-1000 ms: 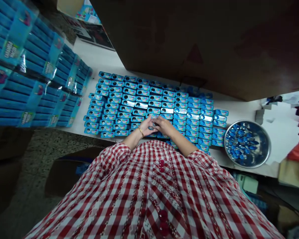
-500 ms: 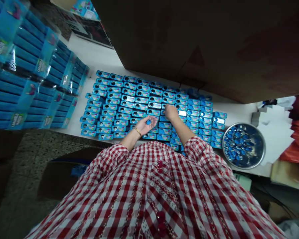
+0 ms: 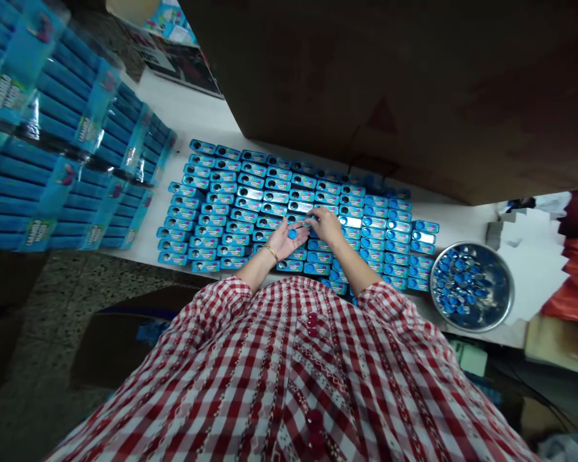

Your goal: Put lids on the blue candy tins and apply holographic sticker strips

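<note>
My left hand (image 3: 288, 240) is palm up over the rows, fingers stretched, with a small blue round piece (image 3: 292, 234) lying in the palm. Close to its fingertips, my right hand (image 3: 325, 226) has thumb and fingers pinched together, pointing down and left; anything between them is too small to make out. Beneath both hands are rows of flat blue printed boxes (image 3: 246, 205). Boxes on the left show a dark round spot at one end, while many on the right show a blue round spot there. To the right, a metal bowl (image 3: 503, 301) holds many blue and silver round pieces (image 3: 462, 276).
Tall stacks of wrapped blue packs (image 3: 72, 128) stand on the left. A large brown carton (image 3: 366, 77) looms over the far side of the white table (image 3: 183, 109). White stacked card (image 3: 532, 256) and a red-orange bag (image 3: 575, 276) are beyond the bowl.
My right hand has moved back from a box in the rows, down and left toward my left hand. My left hand stays nearly in place, with the blue piece in its palm.
</note>
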Demonstrator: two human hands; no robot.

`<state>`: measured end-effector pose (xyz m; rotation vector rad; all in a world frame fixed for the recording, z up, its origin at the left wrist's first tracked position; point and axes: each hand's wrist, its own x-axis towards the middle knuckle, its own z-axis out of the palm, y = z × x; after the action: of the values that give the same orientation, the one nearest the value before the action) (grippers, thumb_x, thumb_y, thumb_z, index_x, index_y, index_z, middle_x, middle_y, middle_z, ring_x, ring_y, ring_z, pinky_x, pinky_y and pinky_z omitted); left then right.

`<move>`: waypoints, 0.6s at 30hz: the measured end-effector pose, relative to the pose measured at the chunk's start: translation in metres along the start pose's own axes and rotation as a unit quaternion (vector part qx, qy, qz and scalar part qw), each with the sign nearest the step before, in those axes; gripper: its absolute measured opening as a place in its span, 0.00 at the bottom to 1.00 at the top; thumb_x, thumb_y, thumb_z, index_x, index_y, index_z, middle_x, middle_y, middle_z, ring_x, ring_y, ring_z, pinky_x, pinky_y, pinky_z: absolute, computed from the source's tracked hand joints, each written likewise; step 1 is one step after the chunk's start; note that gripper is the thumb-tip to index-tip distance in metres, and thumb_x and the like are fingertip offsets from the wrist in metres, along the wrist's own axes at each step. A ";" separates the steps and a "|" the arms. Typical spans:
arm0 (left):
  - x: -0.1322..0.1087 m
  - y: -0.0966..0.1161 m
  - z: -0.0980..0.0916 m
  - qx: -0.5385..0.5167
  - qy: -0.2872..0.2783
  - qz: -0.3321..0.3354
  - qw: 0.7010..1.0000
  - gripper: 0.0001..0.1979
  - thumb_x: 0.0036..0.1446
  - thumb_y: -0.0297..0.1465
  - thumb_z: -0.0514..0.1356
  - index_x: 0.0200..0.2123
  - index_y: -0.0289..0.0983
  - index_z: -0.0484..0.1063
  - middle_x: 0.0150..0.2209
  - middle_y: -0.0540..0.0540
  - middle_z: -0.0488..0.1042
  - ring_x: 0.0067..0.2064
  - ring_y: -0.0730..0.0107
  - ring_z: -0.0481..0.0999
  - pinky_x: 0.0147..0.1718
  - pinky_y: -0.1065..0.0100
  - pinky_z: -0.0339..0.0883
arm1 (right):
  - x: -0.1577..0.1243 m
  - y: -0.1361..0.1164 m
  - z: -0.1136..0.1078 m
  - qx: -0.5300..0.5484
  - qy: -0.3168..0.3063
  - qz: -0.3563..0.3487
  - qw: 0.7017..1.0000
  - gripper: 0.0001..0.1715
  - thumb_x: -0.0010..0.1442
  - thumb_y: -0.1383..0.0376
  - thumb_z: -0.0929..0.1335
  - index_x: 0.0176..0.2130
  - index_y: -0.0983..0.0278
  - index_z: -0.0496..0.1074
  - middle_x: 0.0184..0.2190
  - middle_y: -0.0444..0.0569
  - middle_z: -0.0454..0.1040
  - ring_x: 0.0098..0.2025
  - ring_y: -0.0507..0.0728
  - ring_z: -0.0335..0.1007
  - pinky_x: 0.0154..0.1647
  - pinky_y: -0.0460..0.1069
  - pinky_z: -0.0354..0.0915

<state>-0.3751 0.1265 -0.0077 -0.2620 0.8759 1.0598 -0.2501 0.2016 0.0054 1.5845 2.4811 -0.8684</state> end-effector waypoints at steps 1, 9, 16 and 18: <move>0.001 -0.002 0.004 -0.006 -0.003 0.001 1.000 0.27 0.63 0.45 0.43 0.48 0.30 0.68 0.32 0.40 0.75 0.34 0.67 0.75 0.40 0.65 0.69 | -0.008 -0.004 0.004 0.032 0.002 -0.037 0.999 0.14 0.60 0.64 0.64 0.46 0.60 0.73 0.45 0.50 0.72 0.46 0.56 0.69 0.47 0.49 0.63; -0.001 0.004 0.015 0.068 0.034 0.006 0.997 0.22 0.60 0.45 0.51 0.50 0.37 0.64 0.46 0.36 0.74 0.45 0.61 0.74 0.43 0.60 0.68 | 0.013 0.022 -0.013 0.079 0.048 0.086 0.992 0.13 0.58 0.66 0.65 0.43 0.65 0.75 0.39 0.50 0.76 0.44 0.56 0.71 0.47 0.49 0.64; -0.008 0.006 0.003 0.080 0.047 0.027 0.995 0.18 0.61 0.42 0.51 0.47 0.36 0.66 0.45 0.36 0.74 0.41 0.65 0.76 0.43 0.63 0.68 | 0.077 0.021 -0.026 -0.099 -0.096 0.191 0.972 0.26 0.49 0.69 0.73 0.49 0.70 0.71 0.48 0.63 0.72 0.50 0.63 0.69 0.47 0.52 0.66; -0.009 0.004 0.003 0.077 0.054 0.035 0.995 0.17 0.61 0.41 0.51 0.47 0.36 0.67 0.44 0.38 0.75 0.41 0.66 0.76 0.43 0.64 0.68 | 0.090 0.018 -0.025 -0.111 -0.115 0.170 0.972 0.27 0.46 0.68 0.75 0.47 0.72 0.72 0.47 0.64 0.72 0.50 0.63 0.69 0.48 0.52 0.65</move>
<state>-0.3788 0.1246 0.0015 -0.1621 1.0642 1.0438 -0.2703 0.2922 -0.0131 1.6539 1.9908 -0.6562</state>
